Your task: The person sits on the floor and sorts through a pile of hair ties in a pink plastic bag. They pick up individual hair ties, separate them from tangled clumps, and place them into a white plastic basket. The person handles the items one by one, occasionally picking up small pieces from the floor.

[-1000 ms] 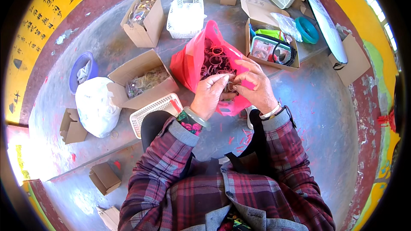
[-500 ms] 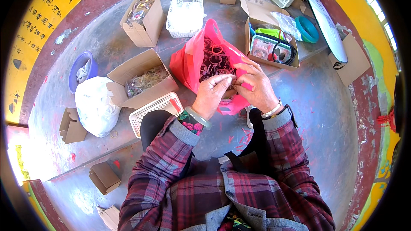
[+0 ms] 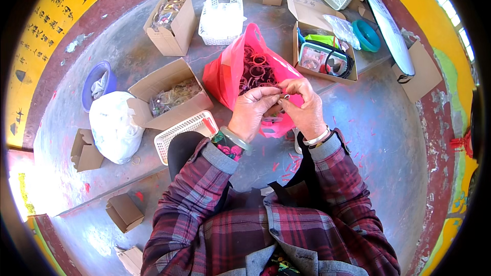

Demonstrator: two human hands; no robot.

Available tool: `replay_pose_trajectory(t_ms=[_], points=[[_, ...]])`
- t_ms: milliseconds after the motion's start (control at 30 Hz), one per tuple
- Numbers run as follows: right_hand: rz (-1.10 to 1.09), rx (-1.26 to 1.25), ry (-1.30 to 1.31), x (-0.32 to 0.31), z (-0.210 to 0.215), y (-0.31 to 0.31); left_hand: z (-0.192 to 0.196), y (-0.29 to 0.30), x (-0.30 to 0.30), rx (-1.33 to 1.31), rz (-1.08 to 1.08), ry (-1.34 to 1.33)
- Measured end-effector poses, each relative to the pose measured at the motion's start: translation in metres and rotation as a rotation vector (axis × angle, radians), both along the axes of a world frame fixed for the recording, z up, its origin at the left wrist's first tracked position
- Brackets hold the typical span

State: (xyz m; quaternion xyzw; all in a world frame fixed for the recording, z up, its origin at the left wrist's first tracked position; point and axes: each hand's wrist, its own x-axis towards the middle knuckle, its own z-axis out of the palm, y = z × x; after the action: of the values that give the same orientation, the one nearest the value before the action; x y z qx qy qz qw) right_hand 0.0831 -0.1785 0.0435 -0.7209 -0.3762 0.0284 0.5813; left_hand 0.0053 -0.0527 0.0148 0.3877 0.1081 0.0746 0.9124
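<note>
Head view: I find the left hand (image 3: 251,113) pinched narrow, its hold hidden; the right hand (image 3: 308,106) pinches a small loop (image 3: 287,96) over the pink bag (image 3: 221,77). I judge this piece unfinished. Rings (image 3: 257,69) lie bagged; how many remain, I cannot tell.

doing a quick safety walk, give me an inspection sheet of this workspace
Surface: grey floor, littered with red scraps.
Job's things: red bag, open, holding many ring-like items.
Clutter: cardboard box of small items, white bag and purple basin on the left; teal basin far right.
Fingers: right fingers pinch a small pale thing, too small to identify; left fingers close beside it, grip unclear.
Cables: black cord-like loop in the right-hand open box; cable or strap, cannot tell.
Surroundings: yellow and maroon wall, paint worn in places.
</note>
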Motion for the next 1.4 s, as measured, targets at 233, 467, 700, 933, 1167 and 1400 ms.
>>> replay_pose_trajectory(t_ms=[233,467,700,933,1167,1400], points=[[0.153,0.062,0.515,0.010,-0.006,-0.007,0.004,0.000,-0.002,-0.076,0.023,-0.009],[0.144,0.159,0.610,0.009,-0.003,-0.008,0.001,0.002,-0.001,-0.041,0.089,-0.024],[0.163,0.171,0.728,0.013,-0.012,-0.008,0.003,-0.002,-0.001,0.003,0.080,0.008],[0.165,0.136,0.729,0.012,-0.007,-0.007,0.000,-0.002,-0.001,0.042,0.077,-0.016],[0.133,0.137,0.567,0.016,-0.012,-0.010,0.006,-0.003,-0.002,-0.004,0.050,-0.039],[0.035,0.006,0.280,0.010,-0.003,-0.009,0.007,0.000,-0.004,0.082,0.081,0.063]])
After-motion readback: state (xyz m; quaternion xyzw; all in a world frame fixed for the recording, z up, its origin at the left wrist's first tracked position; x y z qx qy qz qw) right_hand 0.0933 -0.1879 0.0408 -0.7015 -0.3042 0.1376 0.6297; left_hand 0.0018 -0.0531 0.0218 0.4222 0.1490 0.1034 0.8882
